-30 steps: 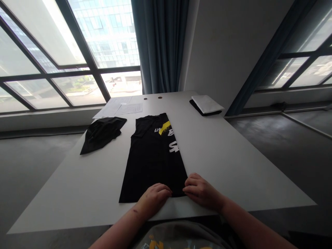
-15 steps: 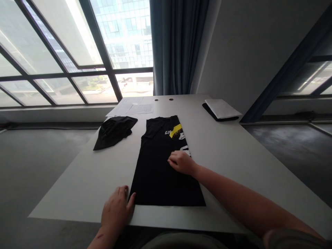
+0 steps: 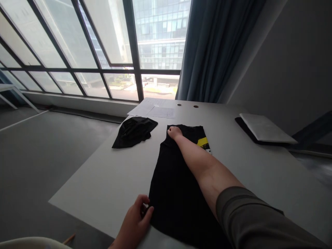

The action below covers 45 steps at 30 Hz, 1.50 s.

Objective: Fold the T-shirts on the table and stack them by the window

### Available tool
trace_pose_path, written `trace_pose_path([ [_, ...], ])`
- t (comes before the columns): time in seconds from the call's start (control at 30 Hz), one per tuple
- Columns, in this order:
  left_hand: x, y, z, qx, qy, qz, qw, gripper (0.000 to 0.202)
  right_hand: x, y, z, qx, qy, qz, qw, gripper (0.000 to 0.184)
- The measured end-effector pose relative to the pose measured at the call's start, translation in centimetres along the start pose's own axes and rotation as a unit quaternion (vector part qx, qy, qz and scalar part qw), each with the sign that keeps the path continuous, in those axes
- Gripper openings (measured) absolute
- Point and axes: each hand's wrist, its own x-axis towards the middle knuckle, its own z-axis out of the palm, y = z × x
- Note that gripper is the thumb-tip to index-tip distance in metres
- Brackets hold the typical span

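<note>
Head view: the shirt [image 3: 174,186] is black, yellow-banded.

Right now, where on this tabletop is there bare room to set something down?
On the table, one patch lies between the crumpled black cloth and the left hand, left of the black shirt; another between the shirt's yellow band and the white flat item. Crowded: far-left papers and cloth, close together; the shirt, under the right hand and forearm.

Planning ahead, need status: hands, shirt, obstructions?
Left hand pinching black shirt at near left edge. Right hand at its far left end, grip unclear. Shirt on table, partly hidden by right arm. Dark cloth alongside, apart.
</note>
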Motion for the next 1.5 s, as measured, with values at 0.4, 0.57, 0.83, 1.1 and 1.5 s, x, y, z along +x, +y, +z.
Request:
trace_pose_path([
  [0.4,2.3,-0.9,-1.3,0.027,-0.085,-0.122,0.988,0.023,6.4,-1.6,3.8,-0.024,-0.050,0.093,0.994,0.074],
  [0.57,2.1,0.4,-2.0,0.056,-0.112,-0.101,0.987,0.011,7.2,-0.3,2.4,-0.011,-0.057,0.055,0.997,0.059],
  [0.83,1.3,4.1,-1.8,0.023,-0.111,0.052,0.992,0.012,7.4,5.7,-3.0,-0.005,-0.003,0.040,0.999,0.031],
  [1.1,1.8,8.1,2.6,0.129,-0.215,0.219,0.943,0.002,3.5,13.0,-4.7,-0.040,0.000,0.077,0.996,0.034],
  [1.5,4.8,4.3,9.5,0.282,-0.135,0.330,0.890,0.074,-0.1,15.8,0.9,-0.064,-0.015,0.050,0.997,0.062],
])
